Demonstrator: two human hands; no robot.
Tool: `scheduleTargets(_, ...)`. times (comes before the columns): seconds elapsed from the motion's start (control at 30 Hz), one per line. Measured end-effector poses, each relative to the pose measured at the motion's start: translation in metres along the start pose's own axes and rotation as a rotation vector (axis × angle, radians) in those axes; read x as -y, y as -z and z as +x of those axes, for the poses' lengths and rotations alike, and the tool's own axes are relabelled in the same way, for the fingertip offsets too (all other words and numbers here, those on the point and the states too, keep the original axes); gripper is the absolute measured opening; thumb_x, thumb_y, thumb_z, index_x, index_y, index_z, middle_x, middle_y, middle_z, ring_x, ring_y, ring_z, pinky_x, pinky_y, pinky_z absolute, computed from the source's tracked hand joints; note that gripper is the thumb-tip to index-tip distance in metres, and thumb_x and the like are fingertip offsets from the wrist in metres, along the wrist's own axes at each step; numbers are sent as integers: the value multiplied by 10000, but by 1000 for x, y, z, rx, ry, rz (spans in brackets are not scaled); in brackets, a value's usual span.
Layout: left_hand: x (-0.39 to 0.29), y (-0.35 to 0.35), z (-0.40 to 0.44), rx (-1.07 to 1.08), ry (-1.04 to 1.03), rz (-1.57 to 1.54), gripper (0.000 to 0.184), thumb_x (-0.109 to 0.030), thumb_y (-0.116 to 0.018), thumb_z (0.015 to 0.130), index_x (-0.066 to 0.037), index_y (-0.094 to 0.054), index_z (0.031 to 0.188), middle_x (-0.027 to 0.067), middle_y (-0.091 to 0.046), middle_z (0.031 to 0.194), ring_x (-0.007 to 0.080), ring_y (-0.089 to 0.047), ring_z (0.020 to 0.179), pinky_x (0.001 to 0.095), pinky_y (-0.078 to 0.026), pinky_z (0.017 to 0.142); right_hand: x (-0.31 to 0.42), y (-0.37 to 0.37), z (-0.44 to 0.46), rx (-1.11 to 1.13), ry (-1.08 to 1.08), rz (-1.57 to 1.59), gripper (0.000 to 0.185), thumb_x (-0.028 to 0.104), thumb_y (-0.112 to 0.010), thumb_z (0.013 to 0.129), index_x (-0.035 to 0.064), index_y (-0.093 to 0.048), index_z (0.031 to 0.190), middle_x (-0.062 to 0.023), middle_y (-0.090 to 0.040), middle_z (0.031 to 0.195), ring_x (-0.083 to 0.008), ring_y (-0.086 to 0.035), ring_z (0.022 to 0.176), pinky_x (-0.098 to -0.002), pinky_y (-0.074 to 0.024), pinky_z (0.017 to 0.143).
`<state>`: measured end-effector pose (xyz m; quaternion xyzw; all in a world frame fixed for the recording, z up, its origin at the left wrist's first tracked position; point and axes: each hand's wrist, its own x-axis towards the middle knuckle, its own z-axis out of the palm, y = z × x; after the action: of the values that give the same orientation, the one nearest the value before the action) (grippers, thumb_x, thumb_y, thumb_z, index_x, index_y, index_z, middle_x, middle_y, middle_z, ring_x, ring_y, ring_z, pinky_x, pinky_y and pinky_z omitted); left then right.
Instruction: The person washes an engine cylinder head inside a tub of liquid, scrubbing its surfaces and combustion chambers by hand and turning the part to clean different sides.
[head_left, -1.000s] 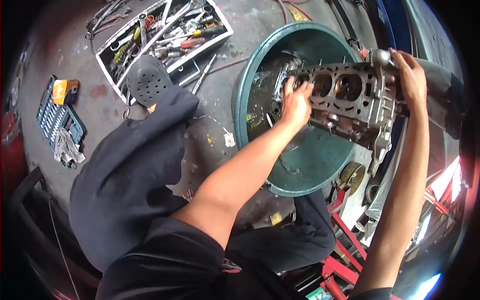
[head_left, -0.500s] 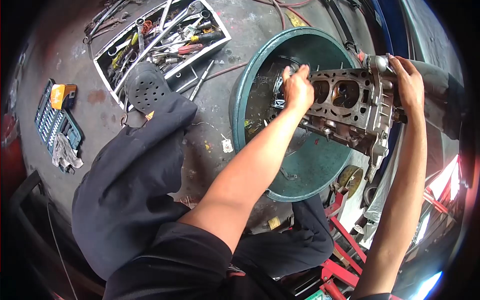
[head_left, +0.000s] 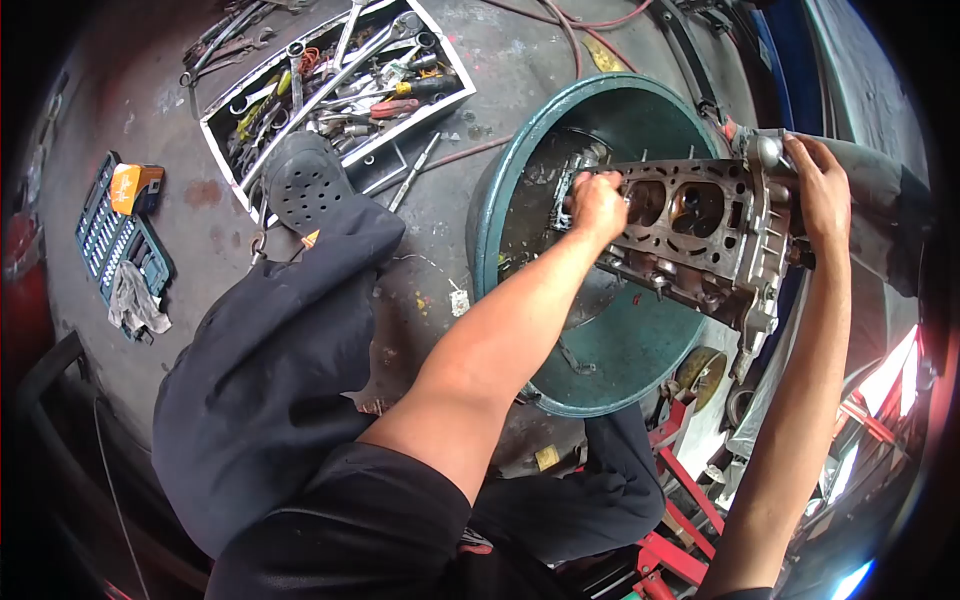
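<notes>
A metal engine block (head_left: pixel 665 220) with round cylinder bores lies slanted across a green basin (head_left: pixel 640 345), its right end beyond the rim. My left hand (head_left: pixel 598 208) is at the block's left end, its fingers curled in against the metal around a bore; the fingertips are hidden. At the other end, my right hand (head_left: pixel 822 190) grips the block's upper right corner, fingers over the top edge. Dark liquid and a wet metallic-looking item (head_left: pixel 562 195) show in the basin beside my left hand.
A white-edged toolbox (head_left: pixel 455 90) full of wrenches and screwdrivers stands at the upper left. Further left lie a socket set (head_left: pixel 115 235), an orange box (head_left: pixel 135 188) and a grey rag (head_left: pixel 138 300). A red metal frame (head_left: pixel 680 550) stands at the lower right.
My left hand lifted with its fingers spread, then came back down on the block's left end with its fingers curled. My right hand has kept its hold on the block.
</notes>
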<state>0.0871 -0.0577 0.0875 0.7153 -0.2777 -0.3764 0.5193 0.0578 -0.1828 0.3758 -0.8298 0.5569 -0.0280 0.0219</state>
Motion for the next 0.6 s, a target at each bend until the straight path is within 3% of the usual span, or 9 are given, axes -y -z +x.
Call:
scheduleTargets(0.1,-1,-23,-18,-289,-161,6,344,-28,-504,820,-78,-716,1087,187,-661,1170,363,-603,1130,592,-401,984,-5,-1,3,-10,32,-1,608,512,-625,847,21,-654,1205,-172,-688,1128,-275,-636,1092,-342,-438,966)
scheduleTargets(0.13,-4,-12,-13,-195,-24,-33,361,-39,-488,830,-101,-720,1099,172,-655,1194,353,-583,1165,647,-376,974,-3,1,1,-6,43,-9,606,512,-620,848,23,-655,1205,-176,-685,1135,-276,-637,1092,-342,-437,968)
scheduleTargets(0.23,-10,12,16,146,209,32,369,-42,-471,834,-114,-724,1093,161,-679,1144,341,-591,1157,592,-387,999,-1,0,0,-15,53,-28,613,516,-619,846,25,-651,1212,-178,-682,1143,-279,-636,1097,-341,-435,973)
scheduleTargets(0.3,-26,2,18,49,51,-33,353,-44,-478,830,-106,-724,1076,151,-692,1112,338,-596,1149,527,-415,986,0,-1,1,-38,47,-41,615,518,-619,843,28,-651,1213,-181,-682,1142,-281,-635,1097,-342,-433,975)
scheduleTargets(0.37,-38,-17,-5,-300,-241,-70,337,-68,-492,849,-106,-714,1099,153,-693,1100,367,-630,1077,530,-409,978,-10,-3,5,-22,33,-5,618,525,-618,841,33,-652,1212,-185,-681,1141,-284,-634,1097,-344,-433,977)
scheduleTargets(0.43,-19,-13,7,-150,0,-33,306,-109,-502,882,-103,-713,1104,154,-690,1116,363,-643,1052,551,-405,972,-7,0,2,-18,62,-6,625,515,-630,847,4,-643,1206,-190,-683,1132,-282,-641,1081,-345,-440,970)
scheduleTargets(0.47,3,-4,27,155,165,-48,310,-113,-510,873,-116,-713,1108,170,-686,1120,355,-644,1056,539,-425,961,-14,-1,-1,-13,77,8,620,506,-635,848,-3,-643,1202,-192,-684,1127,-281,-641,1083,-344,-442,966)
scheduleTargets(0.5,35,-35,50,262,230,-251,340,-89,-504,844,-128,-716,1107,170,-683,1128,346,-637,1075,538,-408,982,-15,-3,6,-26,111,36,615,497,-640,848,-9,-643,1198,-194,-685,1122,-280,-641,1084,-343,-444,963)
scheduleTargets(0.6,-37,-16,-1,-256,-254,89,404,-40,-483,798,-114,-690,1138,169,-680,1136,333,-607,1135,553,-417,968,1,-5,-1,-45,54,15,610,490,-644,842,-12,-647,1188,-199,-690,1100,-282,-644,1071,-337,-446,957)
